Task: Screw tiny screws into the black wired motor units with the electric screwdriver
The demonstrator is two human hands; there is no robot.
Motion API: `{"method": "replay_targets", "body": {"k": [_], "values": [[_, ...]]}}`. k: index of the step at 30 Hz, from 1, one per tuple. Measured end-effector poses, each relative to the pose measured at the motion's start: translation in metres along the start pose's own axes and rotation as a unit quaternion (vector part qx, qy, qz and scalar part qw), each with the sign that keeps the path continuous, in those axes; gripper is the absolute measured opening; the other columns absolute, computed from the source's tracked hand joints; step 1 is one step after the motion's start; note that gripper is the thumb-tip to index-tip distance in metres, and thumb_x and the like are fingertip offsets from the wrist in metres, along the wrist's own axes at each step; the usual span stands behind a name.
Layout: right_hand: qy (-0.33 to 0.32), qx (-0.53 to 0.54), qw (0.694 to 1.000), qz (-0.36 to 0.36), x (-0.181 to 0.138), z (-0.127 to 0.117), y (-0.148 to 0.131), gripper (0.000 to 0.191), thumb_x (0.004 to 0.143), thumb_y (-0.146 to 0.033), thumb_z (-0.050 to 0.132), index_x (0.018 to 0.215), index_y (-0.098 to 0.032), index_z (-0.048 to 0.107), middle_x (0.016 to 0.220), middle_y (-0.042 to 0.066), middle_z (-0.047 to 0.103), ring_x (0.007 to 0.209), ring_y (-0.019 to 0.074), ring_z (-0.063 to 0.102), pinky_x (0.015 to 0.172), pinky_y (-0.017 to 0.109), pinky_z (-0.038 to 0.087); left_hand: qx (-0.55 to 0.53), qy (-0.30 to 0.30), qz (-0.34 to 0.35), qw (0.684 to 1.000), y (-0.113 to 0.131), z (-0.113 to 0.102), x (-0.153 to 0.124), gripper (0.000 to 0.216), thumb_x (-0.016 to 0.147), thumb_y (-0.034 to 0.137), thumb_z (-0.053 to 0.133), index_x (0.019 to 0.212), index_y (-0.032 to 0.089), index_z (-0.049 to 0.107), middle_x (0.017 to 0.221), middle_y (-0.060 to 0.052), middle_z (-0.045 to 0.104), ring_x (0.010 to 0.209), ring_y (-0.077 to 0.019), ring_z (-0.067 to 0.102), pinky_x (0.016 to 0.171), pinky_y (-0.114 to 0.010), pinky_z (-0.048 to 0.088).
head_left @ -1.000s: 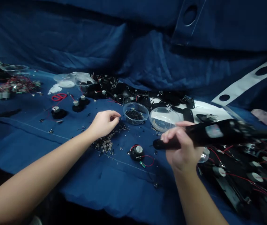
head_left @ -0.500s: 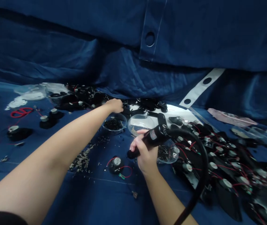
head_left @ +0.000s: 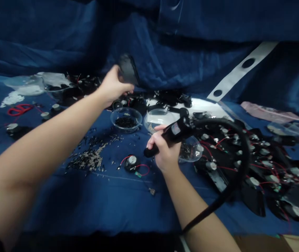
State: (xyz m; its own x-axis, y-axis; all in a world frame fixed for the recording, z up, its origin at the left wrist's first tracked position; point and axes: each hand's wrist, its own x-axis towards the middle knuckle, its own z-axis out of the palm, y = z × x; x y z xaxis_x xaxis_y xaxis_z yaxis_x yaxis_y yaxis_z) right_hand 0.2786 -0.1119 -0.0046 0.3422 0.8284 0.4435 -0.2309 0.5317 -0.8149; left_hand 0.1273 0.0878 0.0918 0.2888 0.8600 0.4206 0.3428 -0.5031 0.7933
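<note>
My left hand [head_left: 116, 85] is raised at the far side of the table, its fingers and thumb closed on a dark, flat plastic piece [head_left: 128, 69], blurred by motion. In my right hand [head_left: 165, 148] is a black cylindrical tool [head_left: 174, 132] with a thick black cable [head_left: 244, 150] looping from its upper end; its exact kind is unclear. Close by on the cloth lies a small black part with a round silver motor [head_left: 132, 161] and red wires. Beyond my hands stand a clear bowl of black bits [head_left: 125, 122] and a second clear bowl [head_left: 158, 114].
A pile of black parts with red wires [head_left: 254, 168] covers the right side. Loose small screws [head_left: 91, 157] are scattered left of centre. Red-handled scissors [head_left: 20, 109] lie at left. Dark blue cloth [head_left: 144, 42] hangs along the back.
My left hand has come up from behind the bowls, now with the dark plastic piece in it. My right hand keeps its hold on the black tool. The view has tilted down.
</note>
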Motion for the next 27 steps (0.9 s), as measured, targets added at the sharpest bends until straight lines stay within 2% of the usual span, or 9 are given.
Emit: {"method": "replay_targets", "body": {"k": [2, 4, 6, 9, 11, 15, 18, 21, 27], "values": [[0.0, 0.008, 1.0, -0.002, 0.001, 0.0, -0.004, 0.023, 0.084, -0.034, 0.081, 0.1, -0.022, 0.068, 0.06, -0.009, 0.064, 0.049, 0.0113, 0.061, 0.054, 0.027, 0.054, -0.064, -0.004, -0.008, 0.998, 0.011, -0.022, -0.034, 0.045, 0.094, 0.012, 0.064, 0.138, 0.005, 0.053, 0.112, -0.003, 0.074, 0.101, -0.0171, 0.074, 0.095, -0.033, 0.052], [0.011, 0.031, 0.999, -0.007, 0.003, 0.002, -0.01, 0.022, 0.083, -0.032, 0.08, 0.098, -0.022, 0.069, 0.059, -0.008, 0.063, 0.047, 0.0113, 0.06, 0.051, 0.027, 0.053, -0.117, 0.012, -0.041, 0.992, 0.014, -0.041, -0.076, 0.032, 0.094, 0.008, 0.06, 0.125, 0.001, 0.06, 0.106, -0.002, 0.072, 0.106, -0.0193, 0.072, 0.1, -0.039, 0.05], [0.021, 0.056, 0.998, -0.007, 0.004, 0.005, -0.017, 0.019, 0.081, -0.031, 0.077, 0.095, -0.022, 0.068, 0.057, -0.008, 0.063, 0.044, 0.0114, 0.058, 0.048, 0.028, 0.051, -0.161, 0.033, -0.115, 0.98, 0.011, -0.054, -0.119, 0.032, 0.086, 0.011, 0.073, 0.117, 0.006, 0.066, 0.102, -0.003, 0.074, 0.099, -0.0205, 0.073, 0.097, -0.04, 0.056], [0.025, 0.075, 0.997, 0.004, 0.006, 0.009, -0.027, 0.017, 0.079, -0.032, 0.073, 0.092, -0.022, 0.068, 0.055, -0.008, 0.062, 0.042, 0.0108, 0.056, 0.046, 0.027, 0.049, -0.181, 0.073, -0.215, 0.957, -0.001, -0.059, -0.174, 0.074, 0.063, 0.011, 0.09, 0.131, 0.022, 0.063, 0.099, -0.001, 0.073, 0.094, -0.021, 0.073, 0.087, -0.035, 0.061], [0.023, 0.08, 0.996, 0.011, 0.005, 0.01, -0.031, 0.017, 0.079, -0.033, 0.071, 0.092, -0.023, 0.067, 0.054, -0.008, 0.061, 0.042, 0.0103, 0.055, 0.046, 0.027, 0.049, -0.19, 0.087, -0.256, 0.944, -0.006, -0.054, -0.198, 0.082, 0.055, 0.016, 0.096, 0.131, 0.025, 0.064, 0.101, -0.001, 0.072, 0.09, -0.0189, 0.072, 0.079, -0.031, 0.061], [0.006, 0.085, 0.996, 0.025, 0.002, 0.01, -0.03, 0.017, 0.079, -0.033, 0.071, 0.092, -0.022, 0.068, 0.054, -0.008, 0.061, 0.041, 0.0103, 0.055, 0.045, 0.026, 0.048, -0.199, 0.067, -0.323, 0.923, -0.008, -0.031, -0.215, 0.066, 0.055, 0.028, 0.095, 0.112, 0.022, 0.062, 0.093, 0.0, 0.068, 0.074, -0.0143, 0.067, 0.063, -0.026, 0.057], [-0.004, 0.08, 0.996, 0.039, 0.001, 0.011, -0.025, 0.019, 0.077, -0.034, 0.072, 0.091, -0.022, 0.067, 0.053, -0.008, 0.06, 0.04, 0.0102, 0.054, 0.044, 0.027, 0.048, -0.197, 0.053, -0.332, 0.921, -0.007, -0.009, -0.214, 0.059, 0.059, 0.029, 0.092, 0.102, 0.024, 0.052, 0.087, 0.002, 0.067, 0.067, -0.0145, 0.067, 0.058, -0.026, 0.056], [-0.008, 0.075, 0.996, 0.043, 0.0, 0.011, -0.023, 0.021, 0.076, -0.035, 0.071, 0.092, -0.022, 0.066, 0.053, -0.009, 0.06, 0.039, 0.0102, 0.053, 0.043, 0.027, 0.047, -0.215, 0.005, -0.344, 0.914, -0.007, 0.006, -0.213, 0.055, 0.066, 0.028, 0.089, 0.1, 0.026, 0.046, 0.081, 0.003, 0.068, 0.063, -0.0169, 0.069, 0.054, -0.028, 0.057], [-0.007, 0.077, 0.996, 0.044, -0.001, 0.011, -0.024, 0.02, 0.077, -0.033, 0.07, 0.092, -0.022, 0.065, 0.053, -0.009, 0.06, 0.039, 0.0093, 0.053, 0.044, 0.026, 0.048, -0.153, -0.072, -0.356, 0.919, -0.01, 0.007, -0.214, 0.045, 0.07, 0.03, 0.09, 0.102, 0.023, 0.058, 0.072, 0.001, 0.071, 0.056, -0.0172, 0.07, 0.05, -0.027, 0.058]]}}
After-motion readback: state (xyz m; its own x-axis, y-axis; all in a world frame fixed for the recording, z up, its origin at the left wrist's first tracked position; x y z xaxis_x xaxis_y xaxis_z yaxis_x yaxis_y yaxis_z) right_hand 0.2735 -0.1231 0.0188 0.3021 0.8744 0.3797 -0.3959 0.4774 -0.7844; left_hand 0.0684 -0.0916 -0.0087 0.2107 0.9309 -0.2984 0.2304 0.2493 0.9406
